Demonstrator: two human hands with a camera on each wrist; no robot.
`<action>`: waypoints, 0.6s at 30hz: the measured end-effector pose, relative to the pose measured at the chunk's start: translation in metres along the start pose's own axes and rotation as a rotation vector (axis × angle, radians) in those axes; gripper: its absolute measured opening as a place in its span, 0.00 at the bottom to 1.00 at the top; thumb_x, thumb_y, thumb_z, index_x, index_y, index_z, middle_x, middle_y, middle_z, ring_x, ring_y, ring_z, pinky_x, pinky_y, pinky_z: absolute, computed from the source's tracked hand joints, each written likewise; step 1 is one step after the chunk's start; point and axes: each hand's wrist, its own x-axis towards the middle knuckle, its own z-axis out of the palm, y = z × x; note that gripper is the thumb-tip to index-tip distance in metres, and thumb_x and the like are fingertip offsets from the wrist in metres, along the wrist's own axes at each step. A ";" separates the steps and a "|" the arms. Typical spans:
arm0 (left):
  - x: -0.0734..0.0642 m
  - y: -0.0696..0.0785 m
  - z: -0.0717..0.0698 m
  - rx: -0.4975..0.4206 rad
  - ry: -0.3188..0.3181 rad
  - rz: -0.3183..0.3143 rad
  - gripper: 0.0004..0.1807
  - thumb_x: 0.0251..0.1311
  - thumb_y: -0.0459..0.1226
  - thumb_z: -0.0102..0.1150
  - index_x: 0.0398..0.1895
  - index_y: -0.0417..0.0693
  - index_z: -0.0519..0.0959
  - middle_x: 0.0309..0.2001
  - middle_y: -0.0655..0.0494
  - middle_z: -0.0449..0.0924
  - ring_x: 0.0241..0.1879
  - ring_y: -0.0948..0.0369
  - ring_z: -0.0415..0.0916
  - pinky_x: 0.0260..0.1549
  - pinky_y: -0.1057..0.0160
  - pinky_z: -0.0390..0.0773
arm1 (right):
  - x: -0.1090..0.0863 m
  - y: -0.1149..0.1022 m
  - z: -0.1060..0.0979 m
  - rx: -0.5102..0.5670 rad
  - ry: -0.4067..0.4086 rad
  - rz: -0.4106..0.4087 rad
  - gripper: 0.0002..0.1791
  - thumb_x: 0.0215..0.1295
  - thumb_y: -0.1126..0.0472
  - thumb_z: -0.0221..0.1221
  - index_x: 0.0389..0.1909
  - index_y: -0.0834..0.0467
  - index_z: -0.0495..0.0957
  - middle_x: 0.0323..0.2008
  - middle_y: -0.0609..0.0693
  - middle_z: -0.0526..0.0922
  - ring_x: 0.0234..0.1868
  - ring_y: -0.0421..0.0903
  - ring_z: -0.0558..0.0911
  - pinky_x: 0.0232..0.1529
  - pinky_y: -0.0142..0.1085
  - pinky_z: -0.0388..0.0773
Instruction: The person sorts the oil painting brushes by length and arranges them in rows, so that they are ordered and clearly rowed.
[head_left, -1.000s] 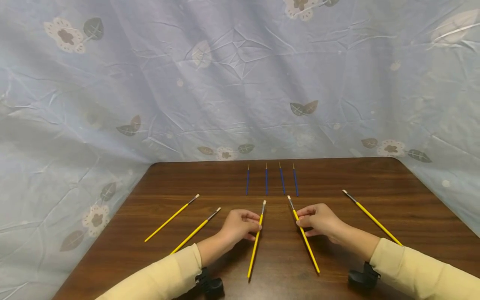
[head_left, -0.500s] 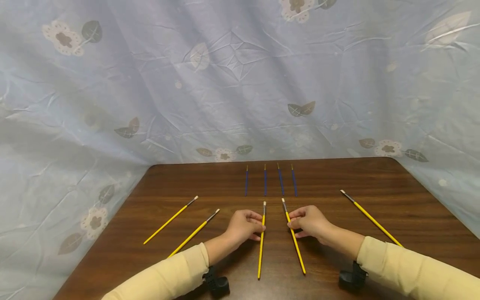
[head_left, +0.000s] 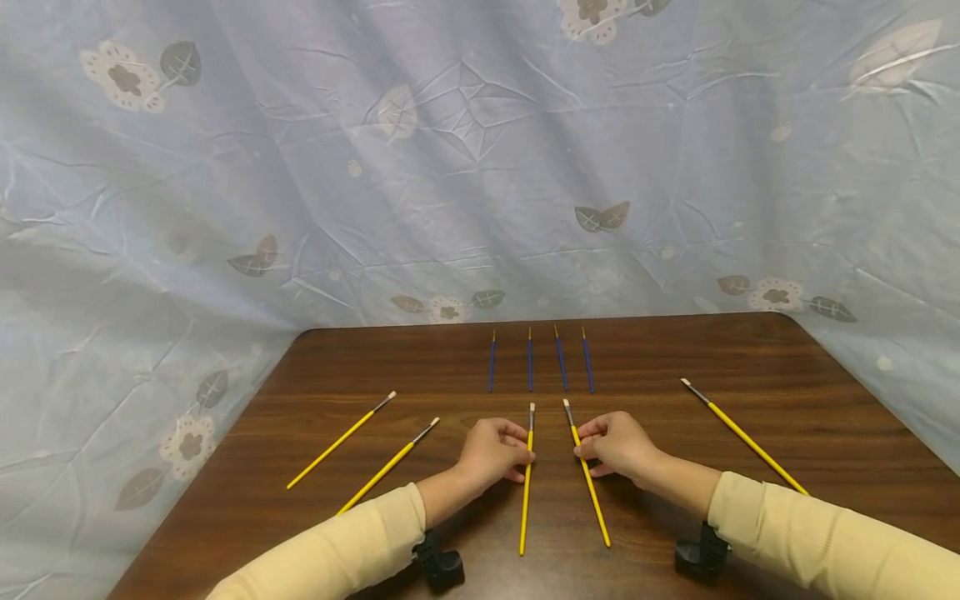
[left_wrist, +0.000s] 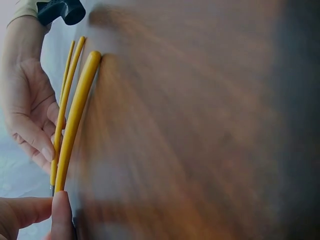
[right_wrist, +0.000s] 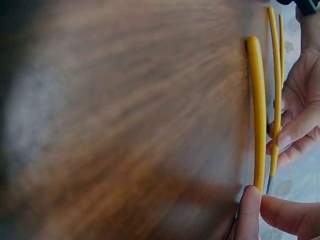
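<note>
Near the middle of the table, my left hand (head_left: 491,452) pinches a yellow paintbrush (head_left: 526,500) with a pale flat tip pointing away from me. Just to its right, my right hand (head_left: 618,446) pinches a second yellow paintbrush (head_left: 595,500), which slants slightly, its tip toward the left. The two brushes lie side by side with a narrow gap, closer at the tips than at the handle ends. In the left wrist view, thumb and finger meet on the yellow handle (left_wrist: 77,115). The right wrist view shows the same sort of pinch on the other handle (right_wrist: 257,110).
Several thin blue brushes (head_left: 529,362) lie in a row at the table's back. Two yellow brushes (head_left: 341,442) (head_left: 386,467) lie on the left, and another yellow brush (head_left: 750,442) on the right, partly behind the sleeve. A patterned curtain (head_left: 450,167) hangs behind the table (head_left: 420,367).
Both hands have brought their brushes closer together: the left one moved right and turned more upright, the right one moved left. The brushes lying elsewhere have stayed in place.
</note>
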 end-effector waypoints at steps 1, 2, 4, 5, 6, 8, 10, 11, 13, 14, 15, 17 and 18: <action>-0.001 0.000 0.000 0.007 -0.001 0.006 0.14 0.49 0.19 0.65 0.41 0.29 0.78 0.26 0.51 0.81 0.24 0.59 0.80 0.18 0.63 0.83 | 0.000 0.000 0.000 -0.004 0.001 -0.003 0.16 0.57 0.75 0.64 0.46 0.75 0.75 0.35 0.58 0.79 0.32 0.47 0.82 0.29 0.40 0.85; -0.001 0.000 0.001 0.013 -0.002 0.010 0.14 0.49 0.19 0.65 0.41 0.28 0.78 0.26 0.51 0.81 0.23 0.59 0.80 0.18 0.63 0.83 | 0.000 0.000 0.000 -0.006 0.002 -0.005 0.16 0.57 0.74 0.64 0.46 0.75 0.75 0.35 0.58 0.79 0.31 0.47 0.82 0.29 0.40 0.85; -0.001 0.000 0.002 0.024 0.000 0.016 0.14 0.49 0.19 0.65 0.41 0.28 0.78 0.26 0.50 0.81 0.23 0.59 0.80 0.18 0.62 0.83 | 0.000 0.000 0.001 -0.009 0.003 -0.008 0.16 0.57 0.74 0.65 0.45 0.75 0.75 0.34 0.58 0.80 0.31 0.46 0.82 0.29 0.39 0.85; -0.001 0.000 0.003 0.030 0.002 0.020 0.14 0.49 0.19 0.66 0.40 0.28 0.78 0.25 0.50 0.81 0.22 0.59 0.80 0.17 0.62 0.83 | 0.000 0.000 0.001 -0.010 0.003 -0.010 0.16 0.57 0.74 0.65 0.45 0.75 0.75 0.34 0.58 0.80 0.31 0.46 0.82 0.29 0.39 0.85; -0.001 0.000 0.003 0.035 0.004 0.023 0.14 0.49 0.19 0.66 0.40 0.28 0.77 0.25 0.49 0.81 0.22 0.59 0.80 0.17 0.62 0.83 | 0.000 0.001 0.001 -0.013 0.004 -0.011 0.15 0.57 0.74 0.65 0.45 0.75 0.75 0.34 0.58 0.80 0.31 0.46 0.82 0.29 0.39 0.85; 0.000 0.000 0.004 0.047 0.012 0.027 0.13 0.48 0.20 0.66 0.39 0.28 0.78 0.25 0.49 0.80 0.21 0.60 0.79 0.16 0.62 0.83 | 0.001 0.001 0.002 -0.017 0.006 -0.015 0.14 0.57 0.75 0.65 0.43 0.75 0.76 0.32 0.57 0.80 0.30 0.46 0.82 0.29 0.39 0.85; 0.000 -0.001 0.005 0.061 0.019 0.036 0.13 0.48 0.20 0.67 0.39 0.28 0.78 0.25 0.49 0.80 0.20 0.60 0.79 0.16 0.62 0.82 | 0.001 0.003 0.002 -0.023 0.007 -0.021 0.13 0.56 0.75 0.64 0.42 0.74 0.76 0.31 0.57 0.80 0.30 0.46 0.82 0.29 0.39 0.85; 0.000 -0.001 0.005 0.067 0.020 0.039 0.13 0.48 0.20 0.67 0.38 0.29 0.78 0.25 0.50 0.80 0.20 0.60 0.79 0.15 0.62 0.82 | 0.002 0.003 0.003 -0.024 0.009 -0.024 0.13 0.56 0.75 0.64 0.42 0.74 0.76 0.30 0.57 0.80 0.29 0.46 0.82 0.29 0.39 0.85; 0.001 -0.001 0.006 0.077 0.022 0.043 0.13 0.48 0.20 0.67 0.38 0.29 0.78 0.25 0.50 0.79 0.20 0.60 0.80 0.15 0.62 0.82 | 0.002 0.004 0.004 -0.027 0.012 -0.032 0.12 0.56 0.76 0.64 0.41 0.73 0.76 0.29 0.56 0.79 0.29 0.46 0.82 0.28 0.39 0.85; 0.001 -0.001 0.005 0.081 0.022 0.043 0.13 0.48 0.20 0.68 0.37 0.29 0.78 0.25 0.50 0.79 0.20 0.60 0.80 0.15 0.62 0.82 | 0.002 0.004 0.004 -0.027 0.013 -0.036 0.12 0.55 0.76 0.64 0.41 0.73 0.76 0.29 0.56 0.79 0.29 0.46 0.82 0.28 0.39 0.85; 0.001 -0.001 0.005 0.085 0.021 0.043 0.13 0.48 0.20 0.68 0.37 0.29 0.78 0.25 0.50 0.79 0.20 0.60 0.80 0.15 0.63 0.82 | 0.002 0.004 0.004 -0.030 0.014 -0.038 0.12 0.55 0.76 0.64 0.41 0.73 0.76 0.29 0.56 0.78 0.28 0.46 0.82 0.28 0.39 0.85; 0.001 -0.001 0.005 0.094 0.017 0.042 0.12 0.48 0.21 0.68 0.37 0.29 0.78 0.24 0.51 0.79 0.19 0.60 0.80 0.15 0.63 0.82 | 0.002 0.004 0.005 -0.031 0.017 -0.042 0.12 0.55 0.76 0.64 0.40 0.73 0.75 0.28 0.56 0.78 0.28 0.46 0.81 0.27 0.39 0.85; 0.001 -0.001 0.005 0.100 0.015 0.045 0.12 0.47 0.21 0.68 0.37 0.29 0.78 0.24 0.51 0.79 0.19 0.60 0.80 0.15 0.63 0.82 | 0.002 0.004 0.005 -0.034 0.016 -0.044 0.12 0.55 0.76 0.64 0.40 0.73 0.75 0.28 0.56 0.78 0.28 0.46 0.81 0.27 0.39 0.85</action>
